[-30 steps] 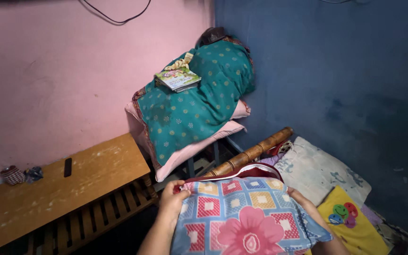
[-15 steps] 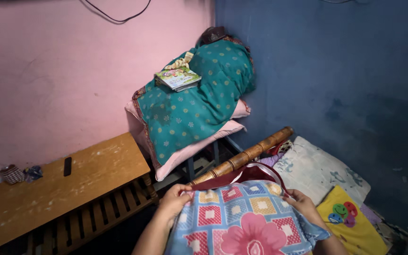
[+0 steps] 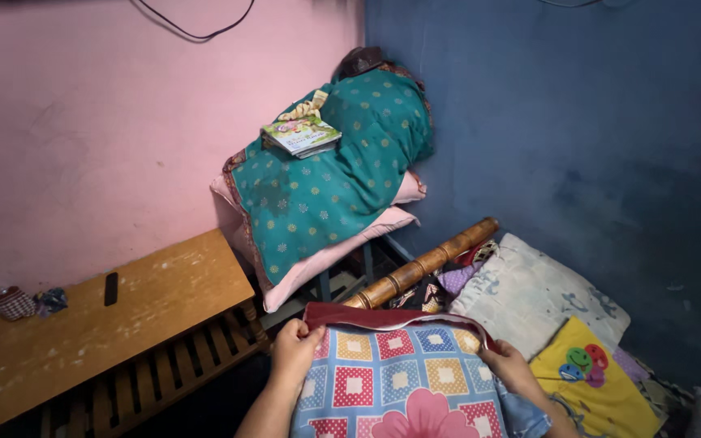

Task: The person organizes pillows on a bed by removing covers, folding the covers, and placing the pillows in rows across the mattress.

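Note:
A patchwork cloth (image 3: 403,377) with blue, red, yellow squares and a pink flower is stretched between my hands at the bottom of the view. Its top edge is folded over and shows a dark red lining (image 3: 383,315). My left hand (image 3: 295,350) pinches the upper left corner of the cloth. My right hand (image 3: 511,367) grips the upper right corner. A bamboo pole (image 3: 419,264) lies just behind the cloth.
A wooden bench (image 3: 99,324) stands at the left with a small black device (image 3: 111,288) and a little pouch (image 3: 14,302) on it. Pillows under a teal spotted cloth (image 3: 326,182) are stacked in the corner, booklets (image 3: 300,135) on top. More pillows (image 3: 529,296) lie at right.
The cloth has dropped lower in view and its top edge has been folded over, so the dark red lining now shows as a band. Both hands moved down with it.

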